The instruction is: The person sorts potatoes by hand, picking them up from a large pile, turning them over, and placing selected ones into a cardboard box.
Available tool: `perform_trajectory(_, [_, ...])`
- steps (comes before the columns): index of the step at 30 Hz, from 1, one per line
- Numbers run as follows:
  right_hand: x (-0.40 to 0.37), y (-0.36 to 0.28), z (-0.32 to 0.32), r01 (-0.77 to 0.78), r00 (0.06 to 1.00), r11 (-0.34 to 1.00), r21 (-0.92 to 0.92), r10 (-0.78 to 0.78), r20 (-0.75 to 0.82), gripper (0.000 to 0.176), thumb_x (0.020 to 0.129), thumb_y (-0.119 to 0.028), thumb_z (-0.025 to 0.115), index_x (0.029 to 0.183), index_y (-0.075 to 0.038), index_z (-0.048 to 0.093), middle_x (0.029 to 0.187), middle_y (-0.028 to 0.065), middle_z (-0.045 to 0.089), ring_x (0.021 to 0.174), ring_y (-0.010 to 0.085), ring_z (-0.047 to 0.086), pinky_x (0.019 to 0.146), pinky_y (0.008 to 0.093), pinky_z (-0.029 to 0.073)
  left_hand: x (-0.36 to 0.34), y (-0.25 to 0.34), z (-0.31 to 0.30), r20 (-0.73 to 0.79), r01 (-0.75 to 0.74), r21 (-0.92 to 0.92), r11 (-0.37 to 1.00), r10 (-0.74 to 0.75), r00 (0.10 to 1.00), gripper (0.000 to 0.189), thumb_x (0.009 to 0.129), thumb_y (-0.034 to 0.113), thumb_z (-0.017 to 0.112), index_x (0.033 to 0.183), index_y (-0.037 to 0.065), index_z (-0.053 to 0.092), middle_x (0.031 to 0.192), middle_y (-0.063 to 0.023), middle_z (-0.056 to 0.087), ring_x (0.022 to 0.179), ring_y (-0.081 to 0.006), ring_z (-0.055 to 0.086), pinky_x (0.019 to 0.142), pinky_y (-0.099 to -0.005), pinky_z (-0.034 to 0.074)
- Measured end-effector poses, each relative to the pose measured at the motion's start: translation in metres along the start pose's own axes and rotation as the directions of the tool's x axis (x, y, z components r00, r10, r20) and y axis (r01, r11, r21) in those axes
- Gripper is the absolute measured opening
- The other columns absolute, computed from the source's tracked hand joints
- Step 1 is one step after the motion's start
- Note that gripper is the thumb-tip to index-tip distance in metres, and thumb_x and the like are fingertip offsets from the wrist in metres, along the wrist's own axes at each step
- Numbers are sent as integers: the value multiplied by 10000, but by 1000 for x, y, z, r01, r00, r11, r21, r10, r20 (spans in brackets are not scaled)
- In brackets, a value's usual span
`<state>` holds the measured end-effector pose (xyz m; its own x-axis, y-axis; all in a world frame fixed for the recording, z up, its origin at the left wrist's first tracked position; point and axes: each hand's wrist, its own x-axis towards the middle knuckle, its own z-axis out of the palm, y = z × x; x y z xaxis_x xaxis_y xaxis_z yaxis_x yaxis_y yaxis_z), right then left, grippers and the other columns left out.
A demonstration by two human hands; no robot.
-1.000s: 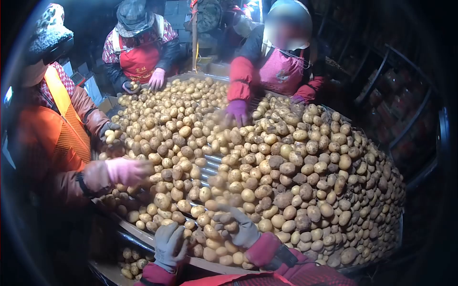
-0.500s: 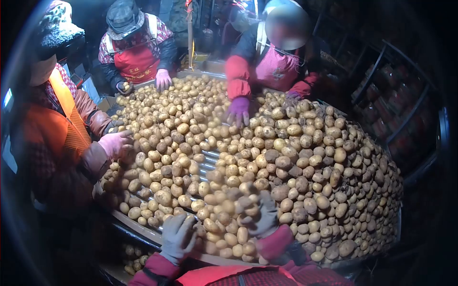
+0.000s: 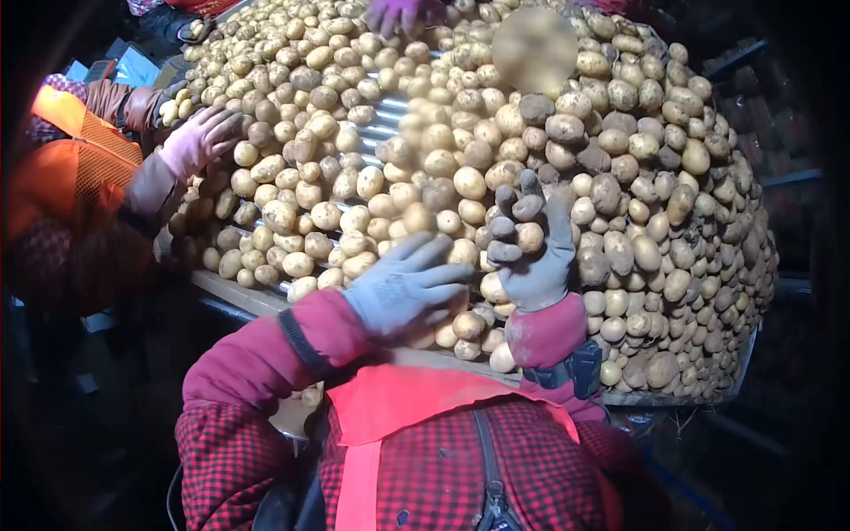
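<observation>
My left hand [image 3: 403,285], in a grey glove, lies over potatoes near the table's front edge. Its fingers are stretched out and slightly blurred, and what is under the palm is hidden. To its right, my right hand [image 3: 540,270], gloved alike with dirty dark fingertips, is turned palm up. Its fingers curl around a small potato [image 3: 529,237] resting against them; a darker lump just above may be a second one. Loose potatoes [image 3: 469,325] lie between the two hands, some light and some soil-covered.
A large potato heap [image 3: 646,257] rises on the right. Metal rollers [image 3: 382,119] show between potatoes mid-table. At left, a co-worker in an orange vest [image 3: 88,168] has a pink-gloved hand [image 3: 202,140] on the potatoes. Another person's purple glove [image 3: 403,13] reaches in from the far side.
The view has tilted down. My left hand has moved right and spread flat over potatoes, nearer my right hand. My right hand has turned palm up with a potato in its fingers.
</observation>
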<state>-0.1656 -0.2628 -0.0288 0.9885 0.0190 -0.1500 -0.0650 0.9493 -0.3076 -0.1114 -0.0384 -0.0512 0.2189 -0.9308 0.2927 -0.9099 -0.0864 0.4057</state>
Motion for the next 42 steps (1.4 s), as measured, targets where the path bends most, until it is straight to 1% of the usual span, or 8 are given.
perform_trajectory(5, [4, -3, -7, 4, 996, 1000, -25, -6, -85, 403, 1061, -485, 505, 1243, -135, 584, 1255, 104, 623, 898, 200, 614, 615, 265, 512, -32, -37, -27, -8, 370, 274, 888, -383, 924, 447, 836, 356, 720, 1252, 217, 633, 1333, -74, 584, 1204, -283, 555, 1131, -572, 305])
perform_trajectory(13, [4, 7, -3, -50, 988, 998, -28, 46, -145, 458, 1077, -482, 463, 1393, -170, 578, 1262, 101, 657, 905, 199, 649, 610, 269, 534, -51, -100, -57, -336, 593, 594, 543, -503, 796, 469, 845, 199, 705, 1308, 192, 631, 1387, -134, 563, 1311, -367, 493, 1139, -573, 311])
perform_trajectory(17, [5, 12, 0, -72, 987, 997, -14, 69, -143, 484, 1079, -503, 444, 1401, -165, 573, 1246, 109, 671, 906, 203, 652, 616, 274, 537, -1, -89, -48, -251, 270, 459, 847, -168, 953, 510, 739, 246, 757, 1231, 208, 632, 1334, -86, 571, 1291, -318, 515, 1076, -561, 381])
perform_trajectory(20, [6, 12, 1, -69, 989, 998, 6, 69, -133, 503, 1082, -510, 429, 1417, -159, 561, 1251, 117, 672, 890, 206, 647, 616, 280, 536, 39, -80, -48, 73, 175, 305, 936, -206, 976, 636, 731, 242, 813, 1333, 258, 607, 1469, -54, 514, 1405, -320, 433, 1152, -556, 342])
perform_trajectory(25, [2, 7, -2, -63, 987, 998, -30, 58, -148, 531, 1053, -502, 494, 1454, -157, 527, 1263, 149, 639, 945, 230, 628, 692, 329, 545, 25, -140, -39, -157, 292, 229, 928, -261, 953, 445, 843, 275, 746, 1274, 273, 634, 1401, -66, 575, 1320, -346, 506, 1106, -516, 381])
perform_trajectory(35, [2, 6, 2, -62, 976, 993, -100, 40, -212, 518, 1054, -500, 496, 1391, -110, 555, 1192, 119, 656, 909, 224, 644, 708, 321, 551, -2, -197, -78, -384, 663, 647, 375, -591, 709, 570, 857, 250, 721, 1409, 241, 576, 1421, -86, 574, 1357, -308, 484, 1109, -492, 347])
perform_trajectory(37, [4, 9, 0, -69, 985, 995, -71, 57, -161, 512, 1050, -504, 509, 1372, -110, 563, 1189, 122, 661, 904, 227, 651, 709, 322, 552, -3, -182, -79, -410, 503, 628, 594, -297, 862, 549, 856, 256, 723, 1390, 209, 600, 1377, -101, 601, 1343, -320, 501, 1099, -504, 373])
perform_trajectory(42, [6, 13, -1, -103, 979, 993, -55, 91, -180, 522, 1039, -543, 523, 1318, -109, 599, 1201, 139, 665, 914, 230, 650, 716, 321, 540, 52, -104, -43, -167, 183, 223, 958, -147, 975, 482, 871, 240, 739, 1327, 143, 619, 1340, -143, 608, 1225, -370, 576, 1061, -507, 440])
